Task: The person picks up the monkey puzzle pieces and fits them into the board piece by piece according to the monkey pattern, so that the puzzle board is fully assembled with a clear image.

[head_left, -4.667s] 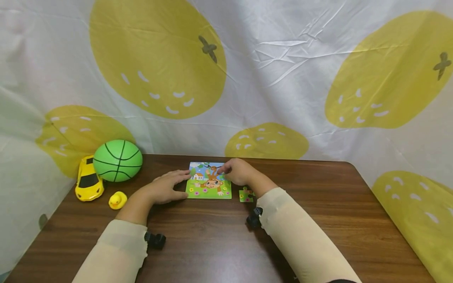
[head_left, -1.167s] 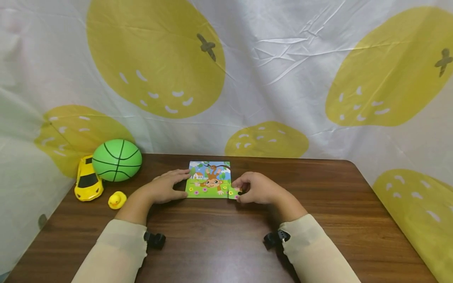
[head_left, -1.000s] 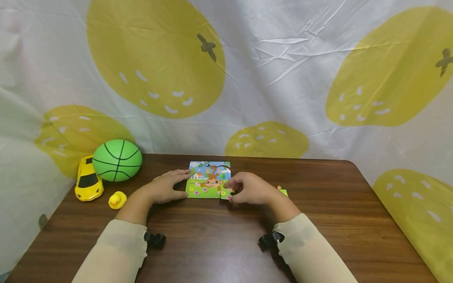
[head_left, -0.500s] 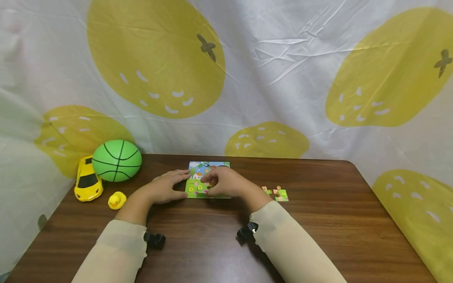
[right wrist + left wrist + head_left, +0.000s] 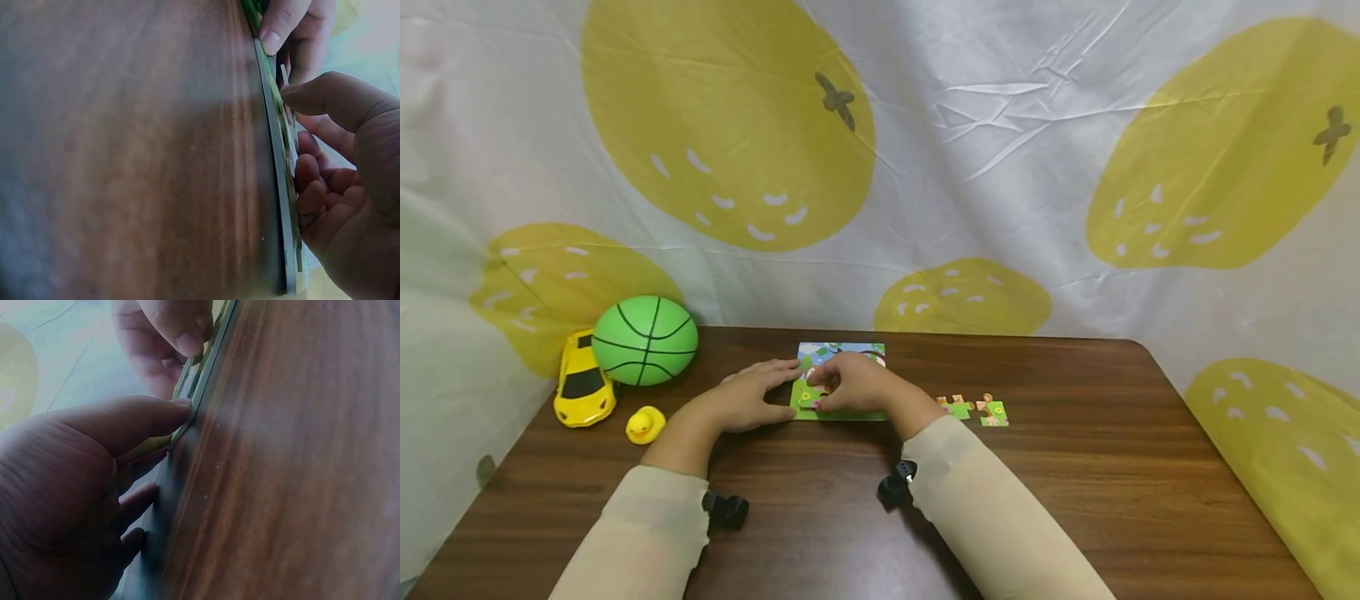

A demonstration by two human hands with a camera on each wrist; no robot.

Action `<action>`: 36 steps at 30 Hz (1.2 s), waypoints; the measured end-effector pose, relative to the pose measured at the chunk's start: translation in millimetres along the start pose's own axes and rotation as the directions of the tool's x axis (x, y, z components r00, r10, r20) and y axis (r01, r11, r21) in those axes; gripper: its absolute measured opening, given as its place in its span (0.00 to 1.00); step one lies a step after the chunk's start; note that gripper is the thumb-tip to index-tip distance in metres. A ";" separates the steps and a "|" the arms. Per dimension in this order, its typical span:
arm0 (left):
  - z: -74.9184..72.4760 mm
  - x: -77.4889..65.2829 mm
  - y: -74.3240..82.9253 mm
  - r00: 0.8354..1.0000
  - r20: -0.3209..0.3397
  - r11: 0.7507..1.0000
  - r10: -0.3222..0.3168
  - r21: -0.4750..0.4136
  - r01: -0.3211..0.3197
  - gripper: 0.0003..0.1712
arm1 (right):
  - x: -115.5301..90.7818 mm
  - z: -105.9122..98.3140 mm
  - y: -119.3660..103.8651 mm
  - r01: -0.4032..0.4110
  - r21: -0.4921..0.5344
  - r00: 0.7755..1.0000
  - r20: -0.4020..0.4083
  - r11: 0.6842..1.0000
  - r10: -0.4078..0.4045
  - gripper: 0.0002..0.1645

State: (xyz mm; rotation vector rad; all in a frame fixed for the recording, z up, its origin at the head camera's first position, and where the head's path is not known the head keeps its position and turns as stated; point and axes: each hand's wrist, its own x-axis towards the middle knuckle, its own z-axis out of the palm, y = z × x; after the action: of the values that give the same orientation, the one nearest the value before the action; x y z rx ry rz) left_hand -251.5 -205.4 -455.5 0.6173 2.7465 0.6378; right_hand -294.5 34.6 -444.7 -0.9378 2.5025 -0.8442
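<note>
A jigsaw puzzle board [image 5: 838, 416] with a monkey picture lies near the back of the table. My right hand [image 5: 861, 382] reaches over it from the right and pinches a green jigsaw piece [image 5: 808, 397] above the lower left of the picture. In the right wrist view that jigsaw piece [image 5: 283, 74] stands slightly off the board's surface, between thumb and fingers. My left hand [image 5: 747, 398] rests at the board's left edge, its thumb at the near corner and fingers extended along the side. The hand covers the picture's middle.
Right of the board lie two loose jigsaw pieces, a nearer-in piece [image 5: 957, 410] and an outer piece [image 5: 995, 412]. At the far left stand a green ball [image 5: 646, 340], a yellow toy car [image 5: 583, 383] and a yellow rubber duck [image 5: 645, 425]. A patterned curtain [image 5: 1000, 183] hangs behind the table.
My right hand has taken up a jigsaw piece right of the board and carried it left across the picture to its lower left. My left hand has stayed at the board's edge.
</note>
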 end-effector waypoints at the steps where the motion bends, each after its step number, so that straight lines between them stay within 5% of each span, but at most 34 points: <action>1: -0.1 0.0 -0.3 1.000 -0.001 1.000 0.001 0.001 -0.001 0.43 | 0.8 0.7 0.8 -0.001 0.003 1.000 -0.001 1.000 0.001 0.25; 36: -0.6 -0.6 -3.4 1.000 -0.007 1.000 0.000 -0.013 0.000 0.43 | 6.9 -1.6 -3.2 0.045 -0.162 0.996 0.086 0.986 -0.031 0.25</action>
State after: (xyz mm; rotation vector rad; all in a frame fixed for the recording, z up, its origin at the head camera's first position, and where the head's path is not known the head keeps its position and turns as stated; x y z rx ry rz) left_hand -252.3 -208.7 -456.6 0.6137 2.7463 0.6592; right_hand -298.8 28.6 -442.1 -1.0546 2.5183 -0.6036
